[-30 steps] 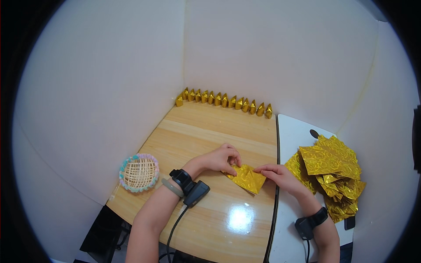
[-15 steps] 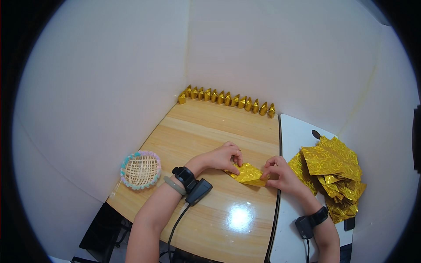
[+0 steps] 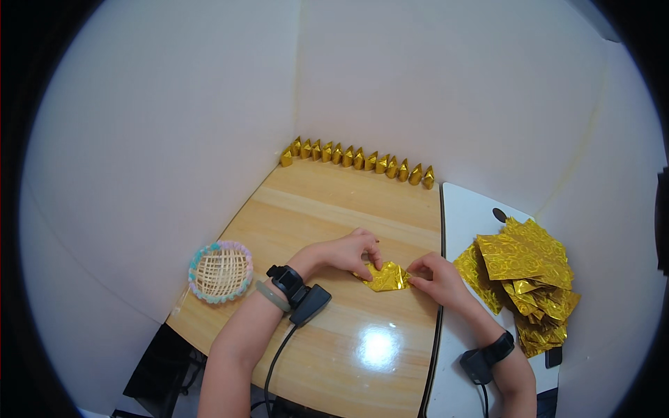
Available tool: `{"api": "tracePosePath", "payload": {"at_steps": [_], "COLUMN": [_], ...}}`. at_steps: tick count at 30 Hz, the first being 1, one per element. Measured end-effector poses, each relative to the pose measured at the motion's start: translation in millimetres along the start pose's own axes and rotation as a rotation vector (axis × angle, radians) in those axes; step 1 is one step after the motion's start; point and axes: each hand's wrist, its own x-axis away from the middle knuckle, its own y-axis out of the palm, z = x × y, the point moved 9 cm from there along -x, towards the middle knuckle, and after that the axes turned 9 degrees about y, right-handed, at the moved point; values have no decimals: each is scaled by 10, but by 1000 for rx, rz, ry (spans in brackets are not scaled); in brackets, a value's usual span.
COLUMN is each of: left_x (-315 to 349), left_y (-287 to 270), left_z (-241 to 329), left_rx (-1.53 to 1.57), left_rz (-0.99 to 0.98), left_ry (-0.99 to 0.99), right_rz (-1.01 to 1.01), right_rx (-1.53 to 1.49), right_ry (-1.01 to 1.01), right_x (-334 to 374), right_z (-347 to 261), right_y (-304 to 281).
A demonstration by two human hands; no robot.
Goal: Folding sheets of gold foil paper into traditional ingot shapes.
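Note:
A piece of shiny gold foil paper (image 3: 388, 277), partly folded, lies on the wooden table between my two hands. My left hand (image 3: 350, 252) pinches its left end with thumb and fingertips, the other fingers curled. At the opposite end my right hand (image 3: 437, 280) has thumb and forefinger closed on the paper's right corner. The paper's edges under the fingertips are hidden. Both wrists carry black straps with cabled boxes, and a pale bangle circles my left wrist.
Several small folded gold paper pieces (image 3: 348, 155) stand in a row along the table's back edge. A woven basket (image 3: 221, 272) with a pastel rim sits at the left. On the white table (image 3: 456, 362) at right lies a loose stack of gold foil sheets (image 3: 533, 268). Pale walls enclose the back and sides.
My right hand has moved slightly left, its fingers drawn closer together at the paper's corner. The right end of the foil is now folded in, so the paper looks shorter.

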Motion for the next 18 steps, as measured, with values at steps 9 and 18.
{"api": "tracePosePath", "payload": {"at_steps": [9,18], "left_x": [4,-13], "left_y": [-65,-141], "left_z": [93,233], "left_rx": [-61,-446], "left_rz": [88,84], "left_ry": [57,-134], "right_rz": [68,48], "right_rx": [220,81], "right_ry": [162,99], "right_x": [17,-37], "right_z": [-88,-40], "right_y": [-22,-52]}}
